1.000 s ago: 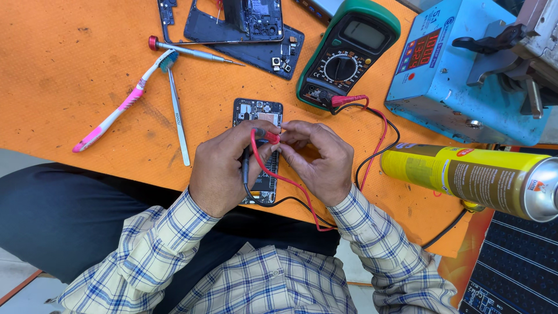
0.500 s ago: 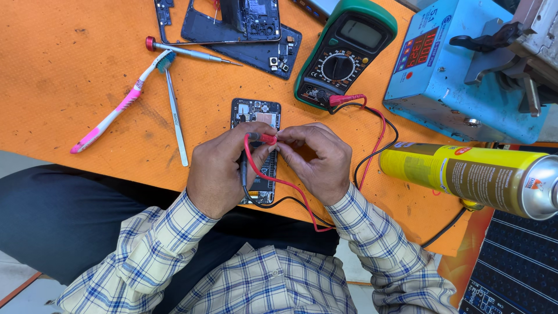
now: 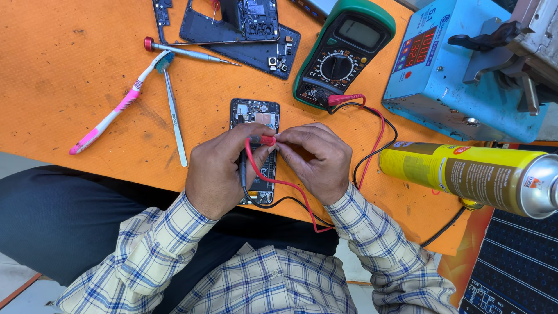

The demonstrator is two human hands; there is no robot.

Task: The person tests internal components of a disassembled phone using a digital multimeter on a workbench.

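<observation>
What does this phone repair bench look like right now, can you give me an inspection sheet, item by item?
Surface: orange table, scuffed and stained.
Job's things: opened phone lying flat, circuit side up, under both hands; red probe pinched where the hands meet.
Clutter: pink toothbrush, metal tweezers, screwdriver, dismantled phone parts, yellow spray can on its side.
Grippers: left hand and right hand both closed, fingers on the probes over the phone.
Cables: red lead and black lead run from the green multimeter to the hands.
Surroundings: blue machine at the table's far right; floor beyond the table edge.
</observation>
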